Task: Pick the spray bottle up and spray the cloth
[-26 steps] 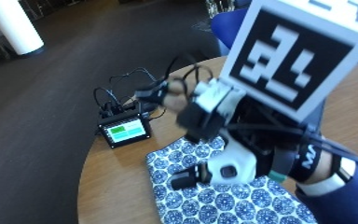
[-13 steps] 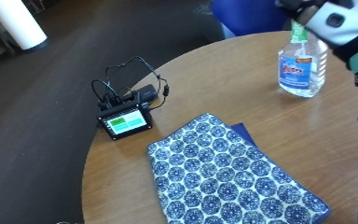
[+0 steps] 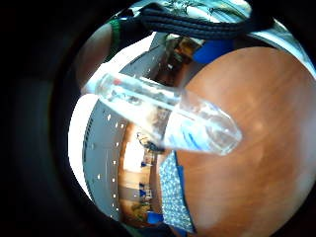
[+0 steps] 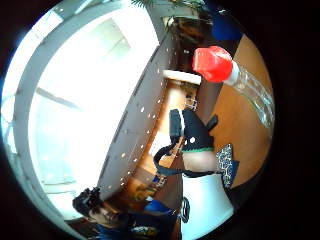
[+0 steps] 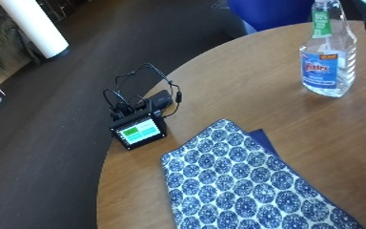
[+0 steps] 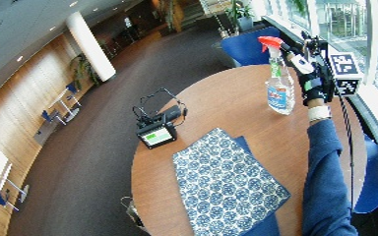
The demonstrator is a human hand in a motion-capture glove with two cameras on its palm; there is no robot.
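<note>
spray bottle: clear glossy plastic; cloth: matt patterned fabric; table: smooth wood

The right hand wears a black glove with white plastic parts and black straps. Below the glove sits a white wristband, then a long blue sleeve.

A round wooden tabletop carries three things. A clear spray bottle with a red trigger head stands upright toward its 1 o'clock edge. A blue-and-white patterned cloth lies flat toward 6 o'clock, over a darker blue layer. At 10 o'clock, at the rim, sits a small black device with a lit green screen and tangled black cables.
</note>
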